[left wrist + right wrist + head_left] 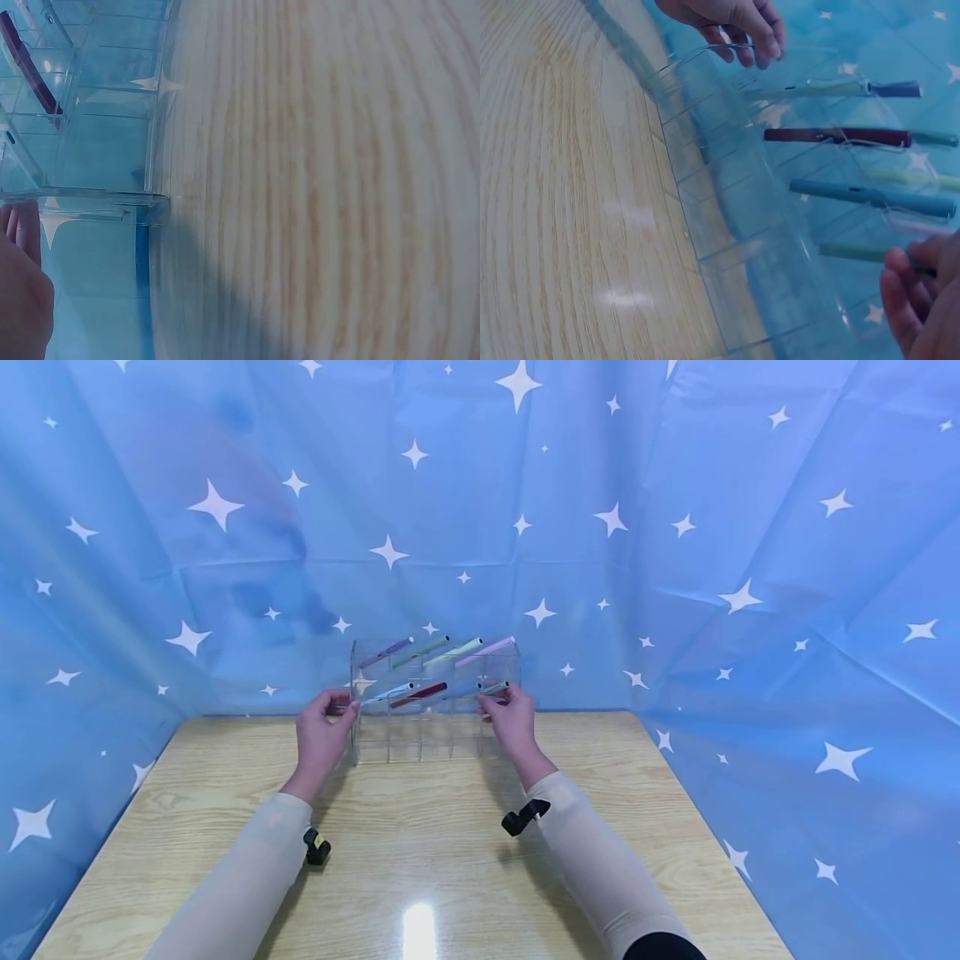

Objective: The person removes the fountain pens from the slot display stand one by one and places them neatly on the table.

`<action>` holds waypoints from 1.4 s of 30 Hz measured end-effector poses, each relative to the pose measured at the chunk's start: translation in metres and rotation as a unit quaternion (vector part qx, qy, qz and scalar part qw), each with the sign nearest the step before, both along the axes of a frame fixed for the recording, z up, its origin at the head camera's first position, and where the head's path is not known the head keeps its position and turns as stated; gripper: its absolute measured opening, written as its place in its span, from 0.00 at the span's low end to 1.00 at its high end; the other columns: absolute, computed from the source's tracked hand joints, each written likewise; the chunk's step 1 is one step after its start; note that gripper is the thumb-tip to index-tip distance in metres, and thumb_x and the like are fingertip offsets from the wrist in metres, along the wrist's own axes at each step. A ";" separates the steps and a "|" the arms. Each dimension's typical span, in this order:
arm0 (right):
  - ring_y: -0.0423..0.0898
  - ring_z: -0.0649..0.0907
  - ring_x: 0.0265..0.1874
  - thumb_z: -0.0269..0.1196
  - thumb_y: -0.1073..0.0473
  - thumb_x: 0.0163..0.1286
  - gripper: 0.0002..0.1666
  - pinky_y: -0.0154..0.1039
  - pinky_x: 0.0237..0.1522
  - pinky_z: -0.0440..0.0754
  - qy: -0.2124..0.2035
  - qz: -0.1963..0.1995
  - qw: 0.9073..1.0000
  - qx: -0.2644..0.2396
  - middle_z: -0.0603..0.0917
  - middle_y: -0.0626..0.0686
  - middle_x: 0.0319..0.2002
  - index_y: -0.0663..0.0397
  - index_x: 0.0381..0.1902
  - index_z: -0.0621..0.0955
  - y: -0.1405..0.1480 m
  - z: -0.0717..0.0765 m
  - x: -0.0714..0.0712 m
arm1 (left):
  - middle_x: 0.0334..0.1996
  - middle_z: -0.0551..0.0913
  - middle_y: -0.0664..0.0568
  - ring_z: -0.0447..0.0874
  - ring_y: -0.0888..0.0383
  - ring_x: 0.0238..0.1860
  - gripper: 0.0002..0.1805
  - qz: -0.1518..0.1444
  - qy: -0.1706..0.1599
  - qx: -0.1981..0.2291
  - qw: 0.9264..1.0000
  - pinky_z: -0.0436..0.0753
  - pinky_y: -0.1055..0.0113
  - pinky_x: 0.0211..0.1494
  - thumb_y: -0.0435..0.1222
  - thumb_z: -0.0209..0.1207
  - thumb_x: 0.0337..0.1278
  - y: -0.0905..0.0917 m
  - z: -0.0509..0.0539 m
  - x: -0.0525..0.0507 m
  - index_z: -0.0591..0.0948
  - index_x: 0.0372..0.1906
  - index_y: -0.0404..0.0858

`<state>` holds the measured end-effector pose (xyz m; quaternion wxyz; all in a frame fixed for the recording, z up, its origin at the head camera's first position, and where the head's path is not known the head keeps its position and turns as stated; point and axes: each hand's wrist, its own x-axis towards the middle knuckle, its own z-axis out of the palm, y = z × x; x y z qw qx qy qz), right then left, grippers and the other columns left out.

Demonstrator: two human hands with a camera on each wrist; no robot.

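Note:
A clear acrylic pen rack stands at the table's back edge, with slanted pens in two tiers. My left hand grips its left side panel, thumb toward the front. At the right end of the lower tier, my right hand pinches a green pen near its end; the fingers partly hide it. Beside it in the lower tier lie a blue pen, a dark red pen and a pale blue pen. The upper tier bears a purple pen, a lilac pen and two greenish ones.
The rack stands on a wood-grain table. A blue curtain with white stars hangs right behind the rack and along both sides. Lower front compartments of the rack show no pens.

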<state>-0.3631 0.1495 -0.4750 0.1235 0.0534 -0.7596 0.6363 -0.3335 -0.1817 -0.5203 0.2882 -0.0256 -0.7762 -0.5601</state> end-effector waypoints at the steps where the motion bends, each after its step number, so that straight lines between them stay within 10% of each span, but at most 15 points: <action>1: 0.65 0.92 0.43 0.72 0.64 0.79 0.10 0.60 0.47 0.93 0.001 0.002 1.000 -0.005 0.91 0.58 0.46 0.58 0.54 0.87 0.000 -0.001 0.000 | 0.48 0.92 0.43 0.87 0.57 0.43 0.13 0.000 0.001 0.001 1.000 0.82 0.78 0.44 0.32 0.72 0.73 0.000 0.000 0.000 0.88 0.56 0.31; 15: 0.54 0.85 0.38 0.68 0.58 0.83 0.12 0.33 0.31 0.82 0.108 -0.058 0.992 -0.008 0.86 0.54 0.40 0.55 0.58 0.83 0.008 0.002 0.001 | 0.48 0.91 0.46 0.87 0.55 0.44 0.13 0.001 -0.009 -0.002 1.000 0.83 0.77 0.44 0.35 0.71 0.74 0.000 0.000 0.003 0.88 0.56 0.33; 20: 0.46 0.83 0.40 0.64 0.58 0.86 0.21 0.34 0.39 0.82 0.133 -0.059 0.989 -0.028 0.84 0.53 0.45 0.55 0.71 0.78 0.015 0.006 0.002 | 0.48 0.91 0.45 0.87 0.54 0.45 0.13 0.001 -0.012 -0.003 1.000 0.82 0.77 0.44 0.35 0.71 0.74 0.000 0.000 0.002 0.88 0.56 0.33; 31: 0.61 0.82 0.64 0.53 0.65 0.90 0.27 0.46 0.69 0.83 0.136 -0.012 0.985 -0.106 0.78 0.71 0.62 0.56 0.82 0.68 0.025 0.011 0.007 | 0.47 0.91 0.44 0.87 0.54 0.45 0.14 -0.004 -0.016 -0.002 1.000 0.82 0.76 0.45 0.35 0.71 0.75 0.000 0.001 0.002 0.88 0.57 0.31; 42: 0.47 0.82 0.47 0.57 0.64 0.88 0.24 0.45 0.56 0.90 0.113 0.010 0.990 -0.084 0.79 0.67 0.51 0.64 0.76 0.75 0.029 0.014 0.021 | 0.47 0.91 0.43 0.87 0.53 0.45 0.13 0.000 -0.016 -0.003 1.000 0.82 0.77 0.44 0.33 0.71 0.74 0.000 0.003 0.001 0.87 0.56 0.30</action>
